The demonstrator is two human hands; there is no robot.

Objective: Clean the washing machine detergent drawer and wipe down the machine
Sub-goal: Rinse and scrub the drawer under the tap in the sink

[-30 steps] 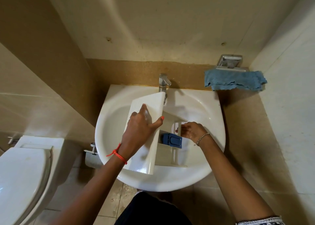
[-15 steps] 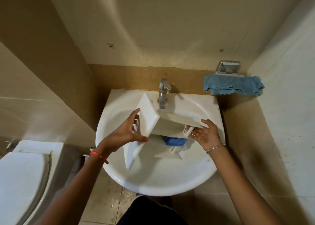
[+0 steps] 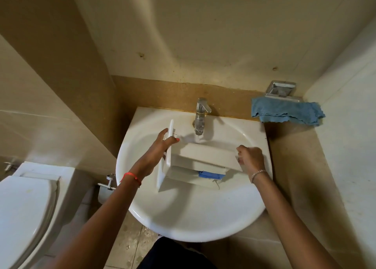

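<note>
The white plastic detergent drawer is over the round white ceramic basin, just before the chrome tap. A blue cloth hangs behind-right, and a white toilet stands left.

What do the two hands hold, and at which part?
Both hold the detergent drawer over the sink: the left hand grips its front panel, the right hand grips its rear end.

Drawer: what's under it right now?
The white sink lies under the drawer, which the left hand and right hand grip at its ends. A blue insert peeks out at its lower edge. The drawer covers the basin's middle, so no drain shows.
</note>
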